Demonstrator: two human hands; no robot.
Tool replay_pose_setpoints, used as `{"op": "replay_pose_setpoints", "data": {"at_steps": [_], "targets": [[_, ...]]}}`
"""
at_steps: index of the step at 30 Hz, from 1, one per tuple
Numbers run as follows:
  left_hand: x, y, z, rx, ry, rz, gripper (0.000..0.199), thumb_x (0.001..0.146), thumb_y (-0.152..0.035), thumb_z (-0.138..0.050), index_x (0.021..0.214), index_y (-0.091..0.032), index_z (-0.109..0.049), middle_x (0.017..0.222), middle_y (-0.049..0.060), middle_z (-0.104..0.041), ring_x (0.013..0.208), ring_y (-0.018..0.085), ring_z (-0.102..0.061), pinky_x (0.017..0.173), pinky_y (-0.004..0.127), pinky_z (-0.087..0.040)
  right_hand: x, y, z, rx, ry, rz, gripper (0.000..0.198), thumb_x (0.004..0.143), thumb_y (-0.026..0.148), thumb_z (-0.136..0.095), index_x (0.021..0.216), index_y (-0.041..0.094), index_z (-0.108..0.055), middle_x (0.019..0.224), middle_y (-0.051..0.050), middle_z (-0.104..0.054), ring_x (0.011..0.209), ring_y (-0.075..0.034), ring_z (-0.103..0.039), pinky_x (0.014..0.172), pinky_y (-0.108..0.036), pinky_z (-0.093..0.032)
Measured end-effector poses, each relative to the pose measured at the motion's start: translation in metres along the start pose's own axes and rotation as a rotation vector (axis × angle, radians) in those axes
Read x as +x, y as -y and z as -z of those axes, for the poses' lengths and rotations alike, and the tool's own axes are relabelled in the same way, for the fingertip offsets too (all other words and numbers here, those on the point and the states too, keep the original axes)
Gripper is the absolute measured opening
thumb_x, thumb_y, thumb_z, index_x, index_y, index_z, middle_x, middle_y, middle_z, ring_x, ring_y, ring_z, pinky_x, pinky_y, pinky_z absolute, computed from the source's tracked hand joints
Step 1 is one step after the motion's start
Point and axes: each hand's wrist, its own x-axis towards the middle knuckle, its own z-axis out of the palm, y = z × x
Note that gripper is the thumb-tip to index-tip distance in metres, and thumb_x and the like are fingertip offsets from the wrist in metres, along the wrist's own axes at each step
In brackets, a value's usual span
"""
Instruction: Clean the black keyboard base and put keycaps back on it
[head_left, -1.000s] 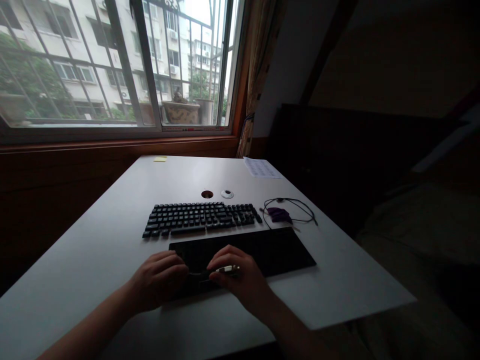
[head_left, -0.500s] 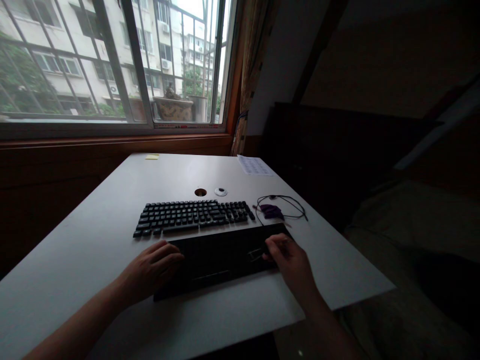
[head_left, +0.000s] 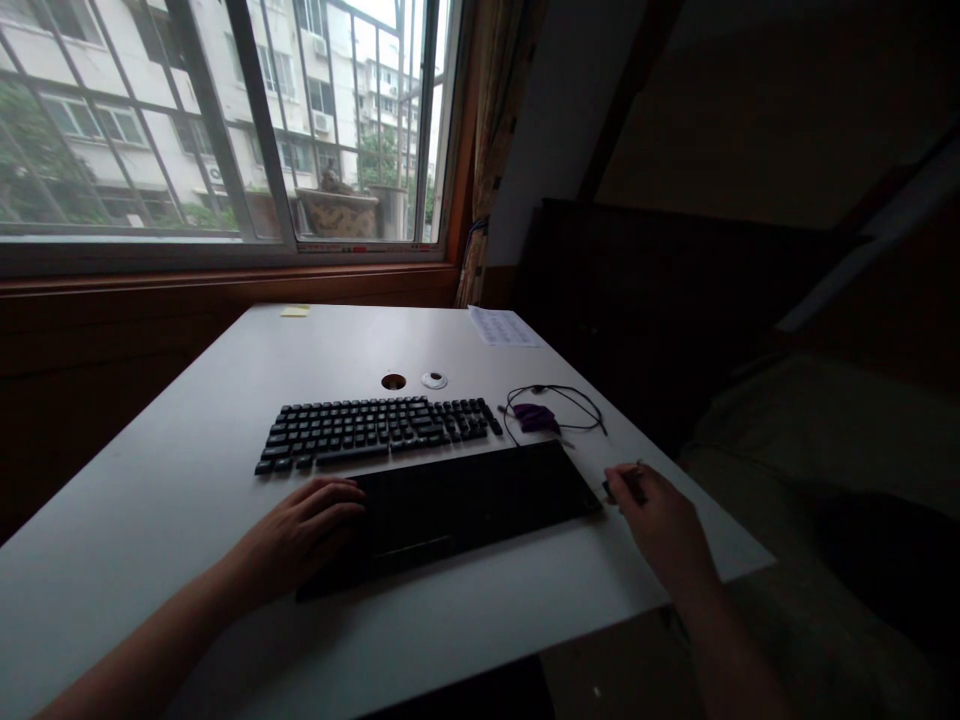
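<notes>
Two bare hands above a white desk point(head_left: 172, 470) in the head view: the left hand point(head_left: 315, 515) over one end of a long black slab point(head_left: 465, 495), the right hand point(head_left: 660, 515) just past the other. Done, by the look of it: black keys point(head_left: 375, 425) set out in rows, apart from the slab, beyond the left fingers and rightward. Remaining, as far as shown: a small dark item point(head_left: 607, 488), not yet laid down. At left, palm down, fingers together and curved over the slab; impossible to tell whether clamped. At right, wrist bent inward, thumb and fingertips pinched on the small dark item, mostly hidden. Beyond the right fingers, toward the keys, a looped cable point(head_left: 538, 388) and purple cloth point(head_left: 536, 418); farther off, printed paper point(head_left: 502, 327).
</notes>
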Motion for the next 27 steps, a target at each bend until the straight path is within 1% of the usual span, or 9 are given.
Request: {"op": "replay_pose_setpoints", "data": {"at_steps": [4,7,10,13,15,18,21,24,27], "targets": [[0.000,0.001,-0.001,-0.012,0.014,-0.009,0.027,0.105,-0.021,-0.056,0.130,-0.022,-0.066,0.131,0.011,-0.066,0.128,0.026,-0.059,0.105,0.043,-0.057,0.000,0.002,-0.005,-0.035,0.051,0.066,0.035,0.096,0.053,-0.048,0.089,0.022,-0.063,0.087,-0.008,-0.072,0.081,-0.025,-0.069,0.077,-0.035,-0.048],[0.000,0.001,-0.001,-0.019,0.007,-0.010,0.026,0.105,-0.022,-0.055,0.129,-0.021,-0.066,0.131,0.011,-0.067,0.126,0.026,-0.060,0.104,0.044,-0.058,0.001,0.000,-0.007,-0.035,0.103,0.055,0.033,0.095,0.051,-0.049,0.087,0.023,-0.064,0.087,-0.008,-0.073,0.081,-0.025,-0.070,0.076,-0.036,-0.048],[-0.001,0.002,-0.001,-0.018,0.016,-0.008,0.028,0.105,-0.021,-0.054,0.131,-0.022,-0.065,0.132,0.011,-0.067,0.127,0.026,-0.060,0.104,0.044,-0.058,0.004,-0.004,-0.008,-0.049,0.174,-0.022,0.033,0.090,0.053,-0.053,0.090,0.023,-0.068,0.088,-0.008,-0.076,0.083,-0.027,-0.072,0.076,-0.036,-0.049],[-0.001,0.002,-0.001,-0.012,0.016,-0.016,0.030,0.104,-0.020,-0.055,0.133,-0.023,-0.065,0.134,0.011,-0.067,0.129,0.026,-0.060,0.105,0.044,-0.058,0.008,-0.010,-0.010,-0.047,0.304,-0.089,0.033,0.087,0.054,-0.056,0.086,0.025,-0.070,0.078,-0.006,-0.076,0.078,-0.028,-0.073,0.072,-0.036,-0.049],[-0.002,0.002,-0.001,-0.011,0.018,-0.018,0.031,0.104,-0.019,-0.055,0.133,-0.023,-0.065,0.135,0.011,-0.067,0.131,0.026,-0.059,0.106,0.043,-0.058,0.009,-0.015,-0.011,0.014,0.386,-0.160,0.036,0.088,0.057,-0.055,0.082,0.025,-0.069,0.067,-0.004,-0.073,0.067,-0.026,-0.072,0.066,-0.035,-0.049],[-0.002,0.003,-0.001,-0.007,0.031,-0.007,0.029,0.104,-0.019,-0.055,0.131,-0.023,-0.066,0.136,0.010,-0.067,0.132,0.026,-0.058,0.108,0.044,-0.057,0.008,-0.021,-0.015,0.211,0.473,-0.291,0.042,0.087,0.062,-0.053,0.083,0.023,-0.067,0.059,-0.002,-0.069,0.054,-0.023,-0.067,0.056,-0.032,-0.048],[-0.002,0.003,-0.002,-0.006,0.035,-0.004,0.027,0.104,-0.020,-0.055,0.129,-0.022,-0.067,0.137,0.009,-0.066,0.132,0.026,-0.058,0.108,0.044,-0.056,0.007,-0.025,-0.020,0.344,0.489,-0.327,0.042,0.087,0.063,-0.052,0.081,0.023,-0.064,0.055,0.000,-0.066,0.049,-0.020,-0.063,0.050,-0.030,-0.045],[-0.002,0.003,-0.002,-0.011,0.044,-0.009,0.027,0.104,-0.019,-0.054,0.129,-0.022,-0.066,0.137,0.010,-0.066,0.133,0.026,-0.057,0.108,0.045,-0.056,0.007,-0.026,-0.021,0.336,0.495,-0.312,0.043,0.090,0.062,-0.049,0.075,0.023,-0.062,0.050,0.000,-0.064,0.046,-0.019,-0.061,0.050,-0.030,-0.043],[-0.001,0.002,-0.001,-0.011,0.040,-0.011,0.027,0.104,-0.018,-0.055,0.128,-0.022,-0.067,0.136,0.009,-0.067,0.132,0.026,-0.058,0.107,0.045,-0.057,0.008,-0.027,-0.021,0.358,0.494,-0.295,0.043,0.089,0.061,-0.050,0.080,0.022,-0.064,0.052,0.000,-0.065,0.047,-0.019,-0.062,0.052,-0.030,-0.045]]}}
